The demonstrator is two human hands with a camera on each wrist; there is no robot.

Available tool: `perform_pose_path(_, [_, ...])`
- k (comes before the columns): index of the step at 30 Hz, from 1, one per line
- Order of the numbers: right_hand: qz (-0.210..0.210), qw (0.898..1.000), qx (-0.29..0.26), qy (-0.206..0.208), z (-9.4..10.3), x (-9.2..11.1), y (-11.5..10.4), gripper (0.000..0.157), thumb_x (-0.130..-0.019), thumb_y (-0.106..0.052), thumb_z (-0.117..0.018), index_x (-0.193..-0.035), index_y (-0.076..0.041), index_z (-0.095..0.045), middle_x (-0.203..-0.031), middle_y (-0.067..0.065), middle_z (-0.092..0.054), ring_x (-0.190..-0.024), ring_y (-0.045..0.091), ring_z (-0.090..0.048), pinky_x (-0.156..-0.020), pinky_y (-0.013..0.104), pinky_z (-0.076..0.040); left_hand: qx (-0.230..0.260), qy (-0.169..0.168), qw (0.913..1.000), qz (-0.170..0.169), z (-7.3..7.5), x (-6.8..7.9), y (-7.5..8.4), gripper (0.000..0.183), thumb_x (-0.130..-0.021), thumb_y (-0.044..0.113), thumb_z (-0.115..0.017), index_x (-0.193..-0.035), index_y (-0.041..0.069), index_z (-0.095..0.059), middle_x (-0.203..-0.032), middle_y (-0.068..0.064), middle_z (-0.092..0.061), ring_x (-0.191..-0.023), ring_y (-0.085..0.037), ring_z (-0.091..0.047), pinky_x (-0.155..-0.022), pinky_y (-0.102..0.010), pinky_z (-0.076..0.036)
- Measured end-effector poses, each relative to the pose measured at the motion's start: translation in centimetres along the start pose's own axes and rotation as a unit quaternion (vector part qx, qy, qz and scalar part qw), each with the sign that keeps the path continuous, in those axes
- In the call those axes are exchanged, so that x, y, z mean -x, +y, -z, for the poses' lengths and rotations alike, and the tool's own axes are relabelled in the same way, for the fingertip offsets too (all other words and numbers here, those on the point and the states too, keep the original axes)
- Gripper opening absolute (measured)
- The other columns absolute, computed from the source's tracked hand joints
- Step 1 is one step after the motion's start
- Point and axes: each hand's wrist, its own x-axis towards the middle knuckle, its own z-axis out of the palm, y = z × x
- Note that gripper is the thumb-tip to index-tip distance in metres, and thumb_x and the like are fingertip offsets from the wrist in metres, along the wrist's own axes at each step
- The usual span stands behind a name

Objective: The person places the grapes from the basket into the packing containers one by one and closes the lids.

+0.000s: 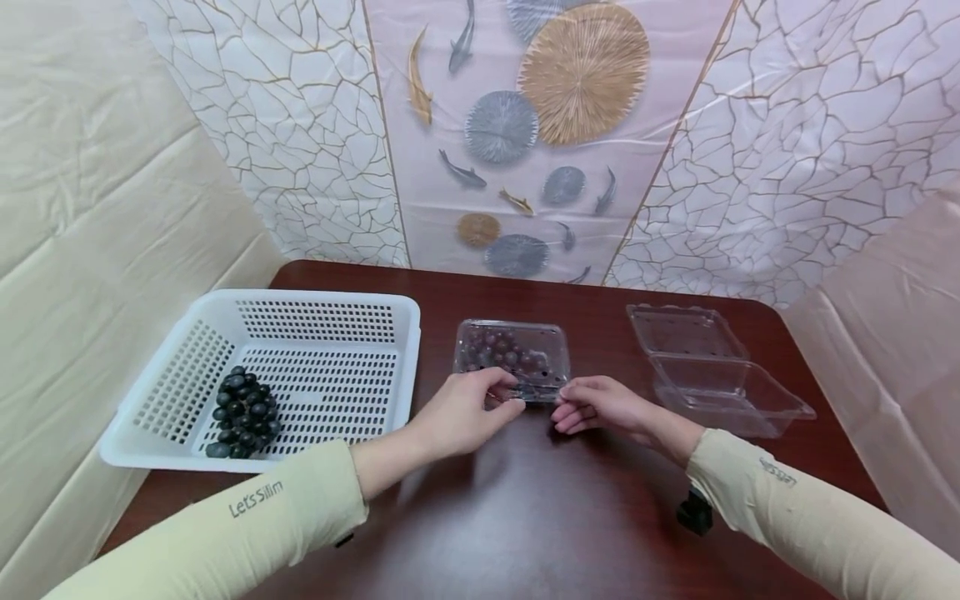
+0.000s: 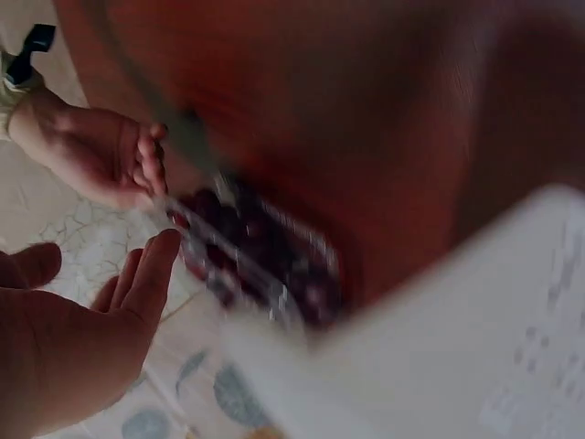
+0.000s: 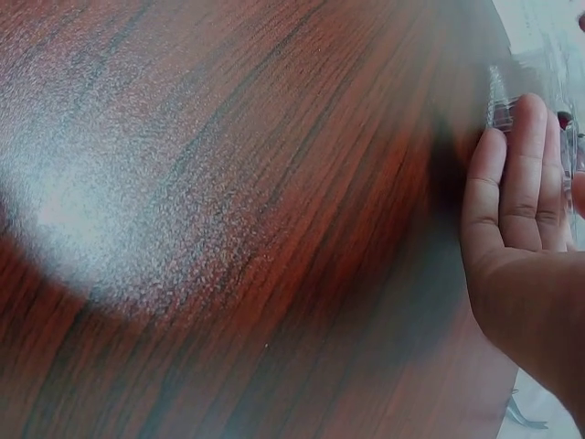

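A clear plastic clamshell box (image 1: 551,342) with dark red grapes (image 1: 495,348) in it sits in the middle of the table, its lid over the fruit. My left hand (image 1: 468,408) is at the box's front left, fingers reaching to the front edge and thumb held apart. In the left wrist view the left fingers (image 2: 151,283) are fairly straight, tips right at the clear rim. The right hand (image 1: 603,406) pinches the front right corner between thumb and forefinger. Its other fingers (image 3: 521,183) extend beside the box in the right wrist view.
A white slotted plastic basket (image 1: 411,367) stands at the left, holding a bunch of black grapes (image 1: 243,412). At the right lies another clear clamshell (image 1: 727,383) with its lid raised. A patterned cloth wall (image 1: 510,217) closes off the table's back edge.
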Motion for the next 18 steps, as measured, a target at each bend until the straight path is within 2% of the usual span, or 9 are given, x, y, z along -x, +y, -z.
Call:
perform_pose_path(3, [0.001, 1.000, 0.000, 0.001, 0.1, 0.1, 0.1, 0.030, -0.115, -0.017, -0.046, -0.121, 0.010, -0.056, -0.099, 0.009, -0.079, -0.093, 0.018, -0.079, -0.093, 0.041, -0.064, 0.052, 0.018, 0.9969, 0.057, -1.4, 0.9, -0.1, 0.034, -0.104, 0.033, -0.069, -0.126, 0.007, -0.074, -0.105, -0.001, -0.081, -0.095, -0.014, -0.076, -0.094, -0.036, -0.059])
perform_pose_path(5, [0.002, 1.000, -0.001, 0.003, 0.2, 0.1, 0.2, 0.029, -0.115, -0.016, -0.046, -0.121, 0.011, -0.056, -0.099, 0.009, -0.079, -0.093, 0.018, -0.078, -0.093, 0.040, -0.064, 0.101, 0.027, 0.9899, 0.097, -2.3, 1.4, -0.3, 0.033, -0.104, 0.037, -0.069, -0.122, 0.010, -0.075, -0.100, 0.000, -0.081, -0.089, -0.017, -0.077, -0.087, -0.037, -0.061])
perform_pose_path(6, [0.002, 1.000, -0.002, 0.004, 0.2, 0.1, 0.2, 0.029, -0.115, -0.016, -0.046, -0.121, 0.011, -0.056, -0.099, 0.009, -0.079, -0.093, 0.018, -0.078, -0.093, 0.040, -0.064, 0.135, 0.030, 0.9833, 0.118, -2.8, 1.6, -0.4, 0.033, -0.104, 0.038, -0.069, -0.120, 0.010, -0.075, -0.098, -0.001, -0.081, -0.086, -0.018, -0.077, -0.083, -0.038, -0.062])
perform_pose_path(8, [0.001, 1.000, -0.002, 0.004, 0.3, 0.1, 0.2, 0.029, -0.115, -0.016, -0.046, -0.121, 0.010, -0.056, -0.098, 0.008, -0.078, -0.092, 0.017, -0.078, -0.092, 0.040, -0.064, 0.206, 0.035, 0.9656, 0.155, -3.8, 2.0, -0.5, 0.032, -0.104, 0.039, -0.068, -0.118, 0.010, -0.074, -0.098, -0.003, -0.080, -0.083, -0.022, -0.078, -0.075, -0.038, -0.064])
perform_pose_path(10, [0.002, 1.000, -0.005, 0.002, 0.3, 0.1, 0.2, 0.029, -0.115, -0.017, -0.046, -0.121, 0.010, -0.056, -0.098, 0.008, -0.078, -0.092, 0.017, -0.078, -0.092, 0.039, -0.064, 0.285, 0.040, 0.9406, 0.180, -4.7, 2.2, -0.9, 0.035, -0.106, 0.036, -0.066, -0.119, 0.004, -0.072, -0.100, -0.011, -0.079, -0.086, -0.030, -0.079, -0.070, -0.040, -0.066])
perform_pose_path(12, [0.003, 1.000, -0.005, -0.001, 0.2, 0.1, 0.1, 0.030, -0.115, -0.017, -0.046, -0.121, 0.010, -0.056, -0.099, 0.008, -0.078, -0.093, 0.017, -0.078, -0.092, 0.038, -0.064, 0.347, 0.050, 0.9150, 0.199, -5.3, 2.3, -1.4, 0.039, -0.109, 0.034, -0.063, -0.122, -0.002, -0.068, -0.107, -0.019, -0.077, -0.092, -0.036, -0.079, -0.072, -0.043, -0.067])
perform_pose_path(15, [0.005, 1.000, -0.004, -0.003, 0.1, 0.0, -0.1, 0.031, -0.115, -0.017, -0.046, -0.122, 0.011, -0.055, -0.099, 0.007, -0.078, -0.093, 0.017, -0.078, -0.092, 0.038, -0.064, 0.410, 0.064, 0.8833, 0.217, -5.8, 2.3, -2.2, 0.046, -0.112, 0.033, -0.056, -0.127, -0.010, -0.062, -0.113, -0.028, -0.073, -0.100, -0.042, -0.078, -0.076, -0.045, -0.068])
perform_pose_path(18, [0.007, 1.000, -0.005, -0.005, 0.1, -0.1, 0.0, 0.030, -0.115, -0.016, -0.046, -0.122, 0.012, -0.055, -0.099, 0.007, -0.078, -0.093, 0.017, -0.078, -0.092, 0.038, -0.064, 0.435, 0.079, 0.8644, 0.240, -6.0, 2.2, -3.0, 0.049, -0.114, 0.036, -0.051, -0.131, -0.010, -0.057, -0.116, -0.031, -0.072, -0.101, -0.044, -0.077, -0.074, -0.047, -0.068])
